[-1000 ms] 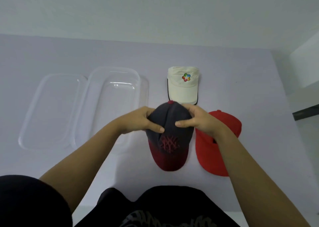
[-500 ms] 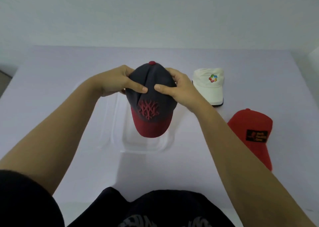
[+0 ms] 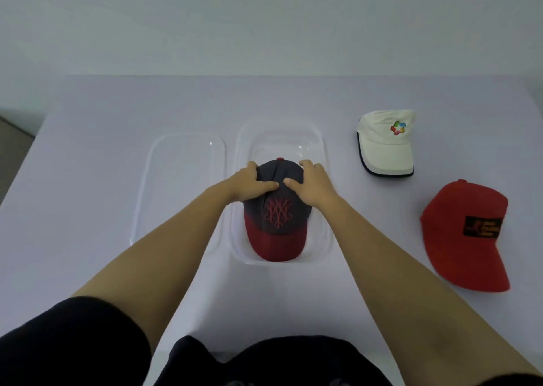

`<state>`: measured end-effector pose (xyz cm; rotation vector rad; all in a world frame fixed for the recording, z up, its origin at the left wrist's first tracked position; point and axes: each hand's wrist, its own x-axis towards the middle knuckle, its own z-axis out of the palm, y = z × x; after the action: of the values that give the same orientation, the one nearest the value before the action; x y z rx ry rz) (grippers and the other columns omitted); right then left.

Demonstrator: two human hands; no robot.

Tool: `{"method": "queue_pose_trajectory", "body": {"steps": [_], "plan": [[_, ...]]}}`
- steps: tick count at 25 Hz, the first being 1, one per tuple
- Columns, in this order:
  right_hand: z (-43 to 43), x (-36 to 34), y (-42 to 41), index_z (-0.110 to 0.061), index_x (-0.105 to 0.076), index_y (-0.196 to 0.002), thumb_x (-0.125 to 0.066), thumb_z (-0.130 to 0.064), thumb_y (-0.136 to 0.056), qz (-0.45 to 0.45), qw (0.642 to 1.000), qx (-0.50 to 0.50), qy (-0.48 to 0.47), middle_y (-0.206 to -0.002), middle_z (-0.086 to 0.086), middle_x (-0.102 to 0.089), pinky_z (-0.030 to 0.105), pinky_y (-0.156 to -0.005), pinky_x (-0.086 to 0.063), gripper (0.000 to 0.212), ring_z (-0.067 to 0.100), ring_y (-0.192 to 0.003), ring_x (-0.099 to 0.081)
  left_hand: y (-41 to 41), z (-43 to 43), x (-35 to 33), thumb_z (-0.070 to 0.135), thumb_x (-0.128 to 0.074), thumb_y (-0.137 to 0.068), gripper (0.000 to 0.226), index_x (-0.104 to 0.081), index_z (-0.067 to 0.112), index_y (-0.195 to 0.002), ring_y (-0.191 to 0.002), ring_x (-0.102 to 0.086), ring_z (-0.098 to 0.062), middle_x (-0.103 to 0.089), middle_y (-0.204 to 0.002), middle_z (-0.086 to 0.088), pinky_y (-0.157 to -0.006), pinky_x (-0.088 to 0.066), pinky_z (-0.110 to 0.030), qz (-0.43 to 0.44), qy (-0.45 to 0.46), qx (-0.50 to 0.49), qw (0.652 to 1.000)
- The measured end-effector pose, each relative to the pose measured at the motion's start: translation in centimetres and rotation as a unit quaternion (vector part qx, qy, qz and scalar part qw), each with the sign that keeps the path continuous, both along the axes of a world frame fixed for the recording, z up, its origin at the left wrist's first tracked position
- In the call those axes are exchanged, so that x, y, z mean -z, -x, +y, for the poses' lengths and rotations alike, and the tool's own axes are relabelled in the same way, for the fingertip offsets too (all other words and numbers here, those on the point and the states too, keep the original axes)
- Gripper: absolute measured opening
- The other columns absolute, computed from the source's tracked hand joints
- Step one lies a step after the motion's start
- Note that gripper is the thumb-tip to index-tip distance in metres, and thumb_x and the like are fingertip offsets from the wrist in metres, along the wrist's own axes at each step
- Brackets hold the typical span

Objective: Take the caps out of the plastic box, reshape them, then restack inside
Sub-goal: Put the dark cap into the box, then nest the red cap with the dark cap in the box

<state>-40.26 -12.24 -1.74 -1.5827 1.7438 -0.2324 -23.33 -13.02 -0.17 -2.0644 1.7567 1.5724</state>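
Head view is showing both hands seating the dark cap inside the plastic box. The left hand and the right hand are gripping the crown from either side, thumbs nearly meeting on its front panel above the embroidered logo, fingers curling over the top. The red brim is pointing toward the person and is lying close to the near wall of the plastic box.

To do this step well, the hands should be lowering the cap flat, keeping the crown rounded rather than pressed in, and letting go only when the brim is resting fully within the walls. Pressing hard with the thumbs would probably dent the front panel.

The plastic box is holding only the dark cap, as far as can be judged. Its lid is lying just left of the plastic box and is carrying nothing. The white cap and the red cap are waiting on the worktop, right of the plastic box and well apart from it.
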Motion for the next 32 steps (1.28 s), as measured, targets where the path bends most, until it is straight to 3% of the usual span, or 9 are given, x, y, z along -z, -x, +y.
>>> {"method": "queue_pose_trajectory", "body": {"steps": [3, 6, 12, 17, 20, 23, 26, 29, 32], "plan": [[-0.1, -0.1, -0.3, -0.004, -0.032, -0.138, -0.052, -0.033, -0.094, 0.066, 0.997, -0.036, 0.025, -0.136, 0.02, -0.036, 0.036, -0.092, -0.042, 0.057, 0.034, -0.116, -0.048, 0.5, 0.4, 0.4, 0.052, -0.052, -0.089, 0.072, -0.026, 0.009, -0.14, -0.12, -0.047, -0.034, -0.034, -0.138, -0.015, -0.093, -0.044, -0.039, -0.068, 0.035, 0.043, 0.996], [0.2, -0.5, 0.6, -0.006, -0.033, -0.14, -0.051, -0.027, -0.095, 0.04, 0.995, -0.056, 0.076, -0.141, 0.017, -0.036, 0.035, -0.101, -0.038, 0.053, 0.031, -0.124, -0.044, 1.0, 0.7, -0.2, 0.047, -0.045, -0.094, 0.066, -0.023, 0.007, -0.143, -0.131, -0.037, -0.037, -0.028, -0.145, -0.019, -0.105, -0.036, -0.044, -0.089, 0.097, 0.069, 0.989], [1.6, -2.3, 6.5, -0.005, -0.044, -0.134, -0.047, -0.013, -0.095, -0.088, 0.967, 0.03, 0.236, -0.136, 0.013, -0.047, 0.013, -0.1, -0.024, 0.039, 0.022, -0.127, -0.043, 8.7, 1.7, -4.1, 0.026, -0.037, -0.101, 0.057, -0.016, 0.003, -0.149, -0.145, -0.018, -0.022, -0.019, -0.158, -0.013, -0.114, -0.014, -0.026, 0.03, 0.29, -0.017, 0.956], [3.1, -2.6, 18.2, -0.002, -0.049, -0.129, -0.048, -0.006, -0.093, -0.091, 0.942, 0.127, 0.298, -0.129, 0.014, -0.053, 0.017, -0.096, -0.033, 0.036, 0.018, -0.117, -0.048, 19.1, 2.1, -3.8, 0.028, -0.038, -0.101, 0.055, -0.02, 0.008, -0.149, -0.143, -0.023, -0.019, -0.025, -0.157, -0.007, -0.111, -0.016, -0.022, 0.085, 0.272, 0.001, 0.958], [4.8, -1.9, 27.2, -0.006, -0.053, -0.123, -0.055, -0.005, -0.087, -0.083, 0.927, 0.185, 0.315, -0.12, 0.011, -0.057, 0.017, -0.094, -0.039, 0.036, 0.012, -0.106, -0.051, 25.8, 3.3, -1.5, 0.043, -0.046, -0.096, 0.066, -0.024, 0.009, -0.149, -0.141, -0.03, -0.023, -0.03, -0.154, -0.008, -0.114, -0.025, -0.032, 0.103, 0.193, 0.012, 0.976], [6.2, -0.5, 35.9, -0.013, -0.046, -0.131, -0.068, -0.013, -0.083, -0.121, 0.931, 0.284, 0.194, -0.131, 0.005, -0.049, 0.028, -0.102, -0.038, 0.053, 0.014, -0.12, -0.047, 30.7, 4.4, 1.2, 0.057, -0.058, -0.084, 0.088, -0.022, 0.012, -0.15, -0.141, -0.031, -0.022, -0.029, -0.155, -0.005, -0.113, -0.03, -0.037, 0.14, 0.036, -0.006, 0.989], [7.4, 1.7, 40.8, -0.017, -0.032, -0.142, -0.078, -0.029, -0.074, -0.199, 0.948, 0.244, -0.042, -0.143, 0.002, -0.04, 0.033, -0.104, -0.038, 0.082, 0.017, -0.131, -0.04, 33.6, 5.2, 3.4, 0.05, -0.074, -0.074, 0.092, -0.027, 0.017, -0.146, -0.128, -0.046, -0.018, -0.041, -0.147, -0.002, -0.101, -0.044, -0.034, 0.228, -0.077, -0.049, 0.97], [7.5, 3.1, 41.8, -0.014, -0.049, -0.131, -0.077, -0.024, -0.073, -0.261, 0.946, 0.151, -0.119, -0.129, 0.003, -0.059, 0.029, -0.092, -0.052, 0.065, 0.013, -0.114, -0.059, 35.4, 4.7, 4.6, 0.031, -0.082, -0.07, 0.075, -0.043, 0.016, -0.133, -0.11, -0.06, -0.015, -0.058, -0.129, -0.004, -0.09, -0.053, -0.032, 0.279, -0.104, -0.089, 0.951], [7.1, 3.0, 41.2, -0.014, -0.057, -0.125, -0.072, -0.009, -0.079, -0.303, 0.937, 0.113, -0.131, -0.121, 0.001, -0.065, 0.025, -0.086, -0.054, 0.049, 0.015, -0.113, -0.061, 35.8, 4.0, 4.3, 0.019, -0.08, -0.073, 0.067, -0.048, 0.019, -0.132, -0.103, -0.065, -0.014, -0.065, -0.12, -0.002, -0.081, -0.057, -0.027, 0.313, -0.131, -0.063, 0.939]]}}
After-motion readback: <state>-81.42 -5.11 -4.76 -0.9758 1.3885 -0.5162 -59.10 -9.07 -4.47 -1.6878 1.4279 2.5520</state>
